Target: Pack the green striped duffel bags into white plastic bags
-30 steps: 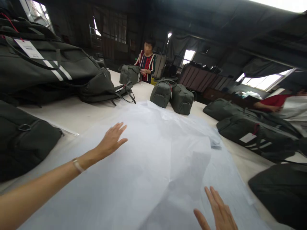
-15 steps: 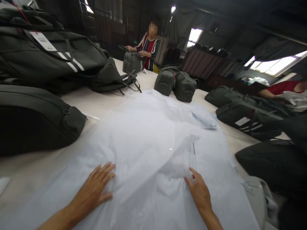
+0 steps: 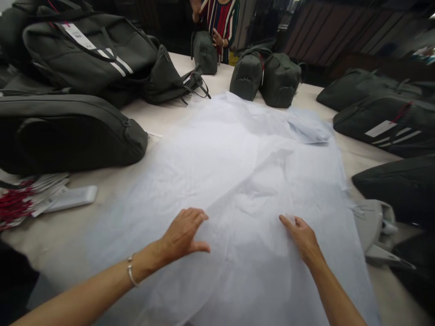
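A big sheet of thin white tissue paper (image 3: 234,149) lies spread over the pale table (image 3: 68,226), creased in the middle. My left hand (image 3: 183,233), with a bracelet on its wrist, rests on the paper with its fingers curled down, gathering a fold. My right hand (image 3: 302,235) presses on the paper a little to the right, fingertips pinching a wrinkle. Both hands sit near the front part of the sheet.
Dark green bags ring the paper: a long one (image 3: 68,136) at left, a striped one (image 3: 91,50) behind it, two small ones (image 3: 265,77) at the back, more at right (image 3: 384,122). Red-stringed tags (image 3: 23,201) lie at the left. A person in a striped top (image 3: 220,18) stands opposite.
Both hands drew back toward me across the paper and curled onto it, bunching the sheet. My view tilted down, so the table's front and the tags came into sight.
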Demonstrator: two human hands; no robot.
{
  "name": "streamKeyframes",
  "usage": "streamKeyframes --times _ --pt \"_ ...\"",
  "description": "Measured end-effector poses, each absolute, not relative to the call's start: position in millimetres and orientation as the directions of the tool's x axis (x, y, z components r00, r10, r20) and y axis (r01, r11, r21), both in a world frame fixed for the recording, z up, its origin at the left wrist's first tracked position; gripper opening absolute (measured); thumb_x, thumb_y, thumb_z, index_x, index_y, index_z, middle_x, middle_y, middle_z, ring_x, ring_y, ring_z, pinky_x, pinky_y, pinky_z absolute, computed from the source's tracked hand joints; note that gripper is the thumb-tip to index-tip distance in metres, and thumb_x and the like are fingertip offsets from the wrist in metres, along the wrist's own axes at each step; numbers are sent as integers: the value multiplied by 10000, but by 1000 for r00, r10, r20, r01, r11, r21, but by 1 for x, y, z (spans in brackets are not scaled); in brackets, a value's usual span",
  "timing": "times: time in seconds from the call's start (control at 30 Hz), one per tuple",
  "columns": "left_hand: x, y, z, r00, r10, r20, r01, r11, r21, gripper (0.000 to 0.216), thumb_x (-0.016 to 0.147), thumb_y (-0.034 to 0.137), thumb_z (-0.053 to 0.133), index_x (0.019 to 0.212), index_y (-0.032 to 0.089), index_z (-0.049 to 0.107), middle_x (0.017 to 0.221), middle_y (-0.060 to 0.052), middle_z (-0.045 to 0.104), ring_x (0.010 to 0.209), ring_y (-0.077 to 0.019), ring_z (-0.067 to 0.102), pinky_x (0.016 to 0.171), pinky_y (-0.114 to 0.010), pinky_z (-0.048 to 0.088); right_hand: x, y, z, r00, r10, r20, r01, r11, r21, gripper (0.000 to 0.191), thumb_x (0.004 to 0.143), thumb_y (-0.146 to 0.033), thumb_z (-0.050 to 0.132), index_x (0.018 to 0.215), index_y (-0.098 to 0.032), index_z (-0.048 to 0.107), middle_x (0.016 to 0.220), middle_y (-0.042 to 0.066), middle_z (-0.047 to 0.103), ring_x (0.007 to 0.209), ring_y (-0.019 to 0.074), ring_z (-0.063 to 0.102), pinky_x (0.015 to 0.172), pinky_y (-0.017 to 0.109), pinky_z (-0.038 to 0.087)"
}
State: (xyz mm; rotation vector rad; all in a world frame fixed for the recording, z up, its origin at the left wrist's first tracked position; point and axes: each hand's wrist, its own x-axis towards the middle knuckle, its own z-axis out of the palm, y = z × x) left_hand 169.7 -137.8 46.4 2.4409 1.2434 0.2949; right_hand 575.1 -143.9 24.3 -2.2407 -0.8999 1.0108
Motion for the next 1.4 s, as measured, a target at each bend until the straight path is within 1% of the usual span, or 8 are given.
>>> streamKeyframes --times 0.17,0.43,0.57,0.67,0.77,1.0,1.17,1.4 --pt "227 -213 35 633 739 -232 765 -549 338 841 549 680 823 1169 178 557 1153 -123 621 1026 -316 583 920 -467 463 572 -194 21 273 661 -699 61 -737 -673 502 644 -528 772 980 -168 675 873 84 751 739 246 698 643 316 550" --pt "232 -217 37 585 746 -317 806 -496 322 48 910 226 603 895 189 577 948 -60 643 913 -234 607 815 -359 495 564 -212 22 150 655 -741 -96 -736 -670 453 629 -494 786 924 -174 660 793 80 735 628 226 668 585 331 541" --pt "207 -255 63 642 734 -222 726 -488 484 379 859 473 666 1116 209 576 1113 -75 657 1017 -248 625 901 -371 491 567 -254 33 242 699 -673 54 -702 -710 617 666 -558 739 1136 -178 614 1013 127 736 861 278 710 724 365 578" --pt "183 -319 69 757 635 -156 595 -571 565 996 731 659 697 1505 219 250 1507 -176 410 1361 -355 417 1118 -518 337 560 -296 38 334 683 -650 5 -691 -723 702 669 -565 745 1239 -211 537 1097 125 717 967 301 702 773 382 592" --pt "162 -380 55 761 619 -194 616 -593 519 1206 651 615 761 1557 239 59 1602 -185 213 1448 -408 244 1155 -631 207 542 -338 39 249 660 -709 -168 -692 -702 609 639 -515 799 1120 -226 563 1086 99 718 889 295 719 775 402 601" --pt "128 -409 37 472 880 47 776 -440 452 308 834 59 428 950 212 669 1034 -87 715 1013 -262 649 943 -428 496 501 -391 26 317 679 -662 -86 -675 -733 378 563 -448 809 811 -214 645 752 40 735 715 253 712 722 375 600" --pt "101 -419 74 312 897 314 574 -441 689 311 942 207 388 1148 248 617 1154 -84 678 1087 -243 629 917 -360 526 498 -394 21 260 673 -692 -111 -691 -714 282 618 -409 778 783 -219 650 670 13 712 618 210 683 620 305 565" --pt "103 -435 42 808 566 162 450 -771 451 530 839 132 490 1349 274 515 1353 -72 609 1268 -272 545 1118 -470 391 505 -390 22 152 671 -726 -99 -720 -687 252 594 -347 802 738 -187 671 603 22 692 525 186 639 520 272 517"
